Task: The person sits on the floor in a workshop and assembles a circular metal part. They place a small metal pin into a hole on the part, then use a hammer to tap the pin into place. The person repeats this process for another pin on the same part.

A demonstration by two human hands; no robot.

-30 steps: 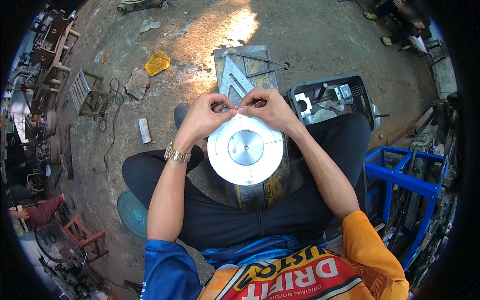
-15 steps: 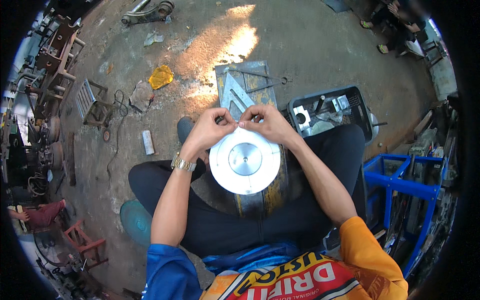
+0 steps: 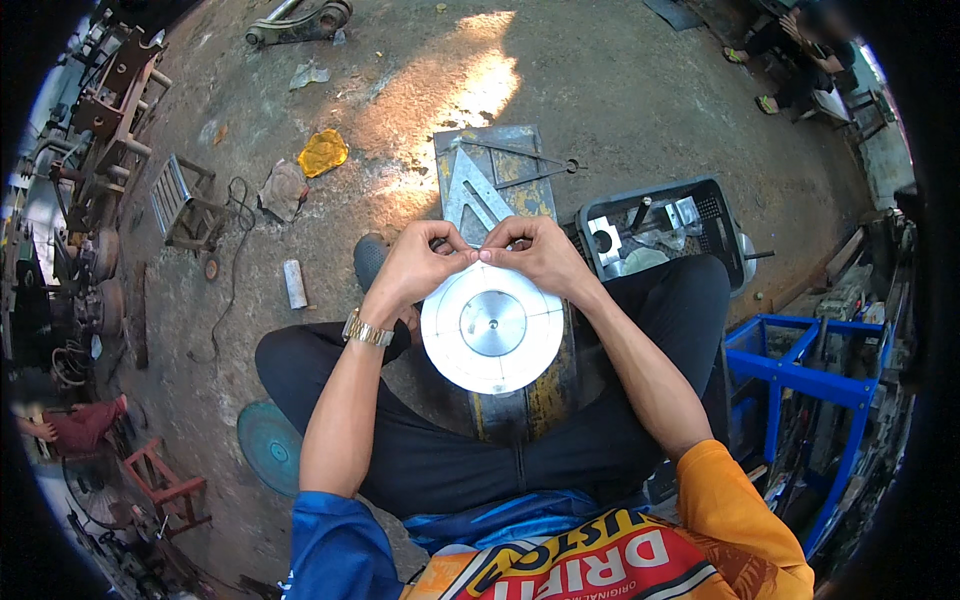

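Note:
A round, pale metal disc (image 3: 444,345) lies on a narrow paint-worn bench (image 3: 552,395) between my legs. At its middle is a shinier raised hub with a small centre hole, and thin dark lines cross the face. Over the disc's far rim, my left hand (image 3: 418,265) and my right hand (image 3: 542,258) meet fingertip to fingertip, thumbs and forefingers pinched. Whatever they pinch is too small to make out. Just beyond my fingers a metal triangular square (image 3: 466,188) rests on the bench, with a pair of dividers (image 3: 535,157) behind it.
A black crate (image 3: 712,190) of metal parts stands to the right, near a blue metal frame (image 3: 800,375). To the left are a small slatted stool (image 3: 185,205), a white cylinder (image 3: 294,284) and a teal round lid-like object (image 3: 270,450). Another person (image 3: 800,60) sits far right.
Both hands keep their pinch at the disc's far rim, the fingertips a little closer together. Glare on the disc has eased, so its lines show more plainly. The view has shifted slightly.

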